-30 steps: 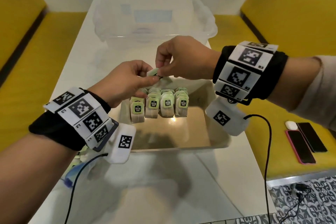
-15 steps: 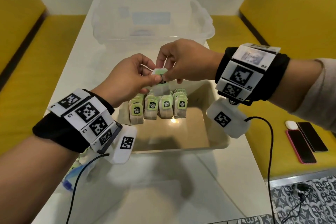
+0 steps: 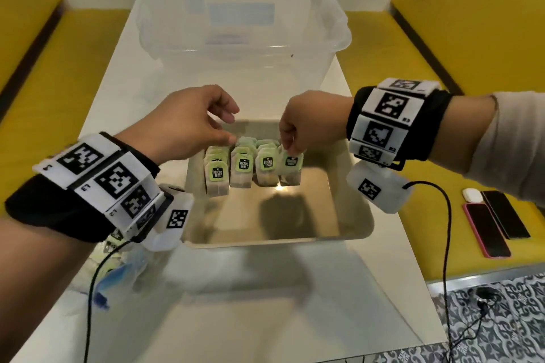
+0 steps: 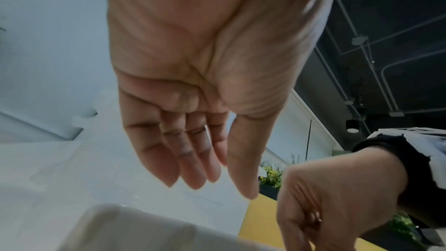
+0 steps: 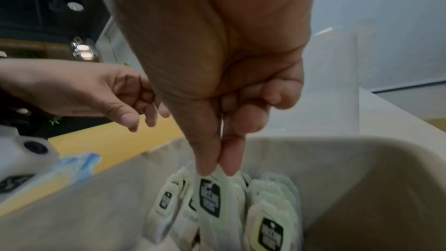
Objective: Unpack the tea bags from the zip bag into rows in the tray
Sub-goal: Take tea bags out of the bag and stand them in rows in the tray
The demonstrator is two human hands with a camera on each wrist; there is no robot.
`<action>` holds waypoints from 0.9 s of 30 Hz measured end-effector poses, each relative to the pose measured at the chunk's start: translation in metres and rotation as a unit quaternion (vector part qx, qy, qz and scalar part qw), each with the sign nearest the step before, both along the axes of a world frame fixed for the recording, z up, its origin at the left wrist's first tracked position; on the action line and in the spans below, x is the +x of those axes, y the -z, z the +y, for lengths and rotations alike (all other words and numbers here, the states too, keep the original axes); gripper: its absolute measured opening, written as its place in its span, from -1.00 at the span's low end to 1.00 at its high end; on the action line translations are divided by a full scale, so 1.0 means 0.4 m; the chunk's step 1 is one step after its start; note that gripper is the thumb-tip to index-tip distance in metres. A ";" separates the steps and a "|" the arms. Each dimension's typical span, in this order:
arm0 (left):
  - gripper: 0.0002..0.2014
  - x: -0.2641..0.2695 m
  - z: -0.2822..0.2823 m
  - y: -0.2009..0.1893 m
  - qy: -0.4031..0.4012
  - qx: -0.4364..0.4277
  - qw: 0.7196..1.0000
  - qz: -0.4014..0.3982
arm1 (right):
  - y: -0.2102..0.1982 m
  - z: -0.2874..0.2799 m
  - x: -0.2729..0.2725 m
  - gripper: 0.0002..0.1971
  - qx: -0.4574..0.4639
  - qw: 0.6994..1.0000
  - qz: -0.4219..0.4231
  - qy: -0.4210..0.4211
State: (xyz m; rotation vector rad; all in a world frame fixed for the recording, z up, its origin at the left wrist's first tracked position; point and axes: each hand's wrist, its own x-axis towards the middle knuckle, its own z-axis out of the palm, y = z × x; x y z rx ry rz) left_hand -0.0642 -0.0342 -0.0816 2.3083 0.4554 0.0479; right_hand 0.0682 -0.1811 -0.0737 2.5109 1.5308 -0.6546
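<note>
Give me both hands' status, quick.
Left hand: open, fingers relaxed, holding nothing, above the tray.
Right hand: pinching the tag of a tea bag at the right end of the front row.

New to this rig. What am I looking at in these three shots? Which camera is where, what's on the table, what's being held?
No robot here: a person works with two bare hands, each wrist wearing a band of printed markers and a small camera.

The head view looks down from the person's forehead. The other two look along each hand from the wrist.

On the white table sits a beige tray with tea bags standing in rows at its far end. Behind it is a clear plastic tub. A zip bag lies near the left wrist, partly hidden.

The right hand pinches a tea bag by its top at the row's right end. The left hand holds nothing, fingers relaxed.

Phones lie on the yellow bench.
</note>
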 end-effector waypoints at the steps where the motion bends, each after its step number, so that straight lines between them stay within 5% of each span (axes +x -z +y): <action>1: -0.62 -0.005 0.011 0.005 0.004 0.022 1.000 0.017 | 0.018 0.002 0.004 -0.86 -0.021 1.000 -0.006 -0.006; 9: -0.57 -0.030 0.043 0.045 0.014 0.106 0.991 0.086 | 0.099 0.022 0.023 -0.84 -0.131 0.988 -0.059 -0.053; 22: -0.61 -0.028 0.051 0.073 0.028 0.133 0.980 0.146 | 0.103 0.031 0.037 -0.85 -0.086 0.992 -0.094 -0.008; 27: -0.63 -0.029 0.054 0.075 0.024 0.151 0.977 0.147 | 0.082 0.015 0.018 -0.90 -0.122 0.991 0.004 -0.060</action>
